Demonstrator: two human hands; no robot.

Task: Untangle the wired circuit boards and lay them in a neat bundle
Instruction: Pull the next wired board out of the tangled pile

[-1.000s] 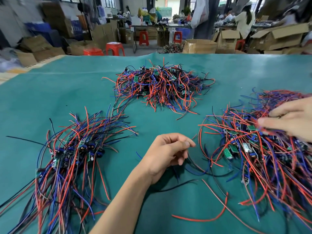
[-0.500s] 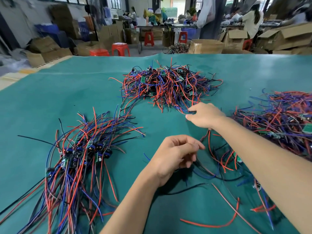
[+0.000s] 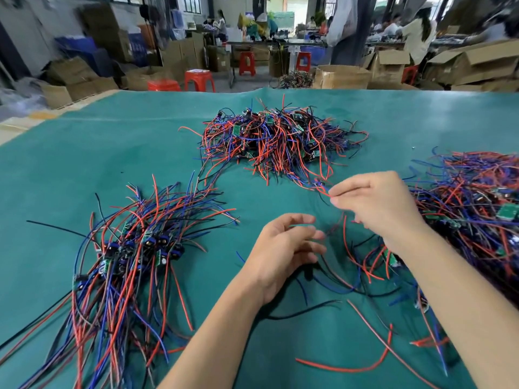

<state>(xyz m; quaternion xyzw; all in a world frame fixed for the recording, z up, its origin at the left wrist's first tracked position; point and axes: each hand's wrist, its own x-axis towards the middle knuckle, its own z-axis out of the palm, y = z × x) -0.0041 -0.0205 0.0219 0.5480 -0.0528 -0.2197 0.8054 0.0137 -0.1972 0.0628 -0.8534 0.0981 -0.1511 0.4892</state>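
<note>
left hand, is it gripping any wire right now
No, the left hand hovers with relaxed fingers over the green mat, while the right hand pinches a red wire.

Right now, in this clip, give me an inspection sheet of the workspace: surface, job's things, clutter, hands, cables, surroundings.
Surface: green mat covers the table.
Job's things: combed bundle at left, its boards clustered and wires fanned out; tangled pile at the far centre; larger tangled heap at right.
Clutter: loose red wire and loose black wire on the mat near the front.
Hands: left hand loosely curled, whether it holds a strand is unclear; right hand pinches a red strand from the far pile.
Cables: stray leads cross between the hands.
Surroundings: cardboard boxes, red stools, people at benches behind.
</note>
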